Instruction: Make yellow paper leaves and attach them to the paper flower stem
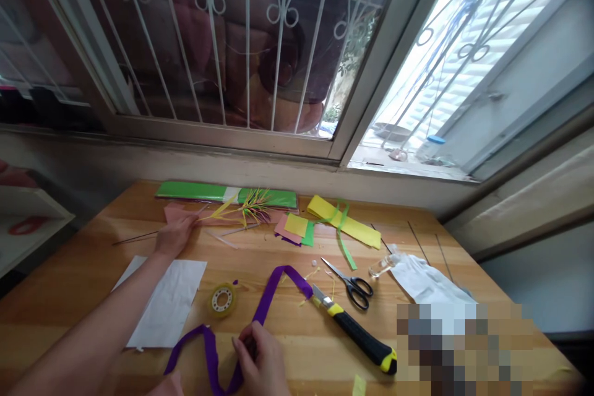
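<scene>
My left hand (174, 234) reaches to the far left of the wooden table (288, 241), its fingers closed on the stem of a yellow fringed paper flower (241, 209) that lies over a pink paper piece (179, 213). At the near edge, my right hand (260, 356) pinches a long purple crepe paper strip (273, 294). The strip loops across the table toward a utility knife (355, 331).
A green crepe paper pack (199, 192) lies by the wall. Yellow, pink and green paper pieces (343, 223), black scissors (355, 288), a tape roll (223, 299), a white sheet (169, 309), a white bag (424, 281) and thin wires (134, 238) are scattered about.
</scene>
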Demonstrator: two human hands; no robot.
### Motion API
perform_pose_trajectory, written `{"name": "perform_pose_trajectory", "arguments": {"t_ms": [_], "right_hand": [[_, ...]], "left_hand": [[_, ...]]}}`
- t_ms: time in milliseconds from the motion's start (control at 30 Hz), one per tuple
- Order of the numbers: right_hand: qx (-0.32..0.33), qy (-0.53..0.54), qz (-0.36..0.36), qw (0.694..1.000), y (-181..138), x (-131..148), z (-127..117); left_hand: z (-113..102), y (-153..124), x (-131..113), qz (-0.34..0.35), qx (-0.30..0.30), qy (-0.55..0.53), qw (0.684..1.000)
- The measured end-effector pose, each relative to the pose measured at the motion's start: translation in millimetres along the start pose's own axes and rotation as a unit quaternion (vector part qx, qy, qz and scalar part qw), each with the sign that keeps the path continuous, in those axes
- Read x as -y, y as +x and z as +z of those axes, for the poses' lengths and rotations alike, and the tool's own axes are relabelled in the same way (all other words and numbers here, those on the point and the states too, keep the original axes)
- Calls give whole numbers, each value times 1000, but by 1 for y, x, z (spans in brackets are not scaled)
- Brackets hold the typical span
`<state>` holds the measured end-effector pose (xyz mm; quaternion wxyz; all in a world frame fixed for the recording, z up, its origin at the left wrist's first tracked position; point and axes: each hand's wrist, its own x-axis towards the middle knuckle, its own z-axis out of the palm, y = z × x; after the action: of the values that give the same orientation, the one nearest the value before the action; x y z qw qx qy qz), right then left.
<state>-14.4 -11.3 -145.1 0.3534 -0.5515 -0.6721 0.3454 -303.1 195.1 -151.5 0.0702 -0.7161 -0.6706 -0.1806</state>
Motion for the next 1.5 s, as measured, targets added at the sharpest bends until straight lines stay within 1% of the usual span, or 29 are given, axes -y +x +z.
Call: {"name": "perform_pose_trajectory", "arguments": {"t_ms": [200, 433, 533, 667, 800, 933, 1000, 1067, 1167, 1267, 1333, 1433, 1500], "right_hand": [[2, 21, -3, 1000, 0, 2, -2], [-2, 33, -1, 999, 1, 5, -4], [-3, 39, -2, 999, 2, 6, -4], [10, 34, 11, 999, 2, 7, -5], [14, 55, 19, 998, 0, 9, -8], [-19, 97, 27, 995, 3, 14, -17], [-35, 103, 28, 994, 7, 17, -28], [-53, 82, 26, 995, 14, 16, -43], [-91, 39, 37, 994, 24, 8, -69], [-115, 20, 58, 992, 30, -5, -93], [-122, 4, 65, 990, 31, -12, -103], [-108, -23, 60, 992, 34, -16, -108], [-93, -40, 52, 994, 37, -15, -106]], "left_hand": [[-7, 1, -6, 15, -25, -8, 1000], [-16, -2, -12, -19, -35, 7, 999], [-18, -2, -13, -26, -35, -1, 999], [-23, -3, -17, -30, -37, -26, 998], [-37, -2, -31, -48, -56, -70, 995], [-64, -3, -60, -61, -69, -148, 985], [-81, -7, -77, -70, -61, -200, 975], [-96, -13, -95, -87, -46, -258, 961], [-110, -24, -115, -116, -22, -328, 937], [-117, -31, -124, -156, -28, -375, 913], [-122, -30, -125, -183, -39, -406, 894], [-134, -29, -127, -211, -39, -467, 858], [-142, -34, -133, -226, -15, -513, 828]]}}
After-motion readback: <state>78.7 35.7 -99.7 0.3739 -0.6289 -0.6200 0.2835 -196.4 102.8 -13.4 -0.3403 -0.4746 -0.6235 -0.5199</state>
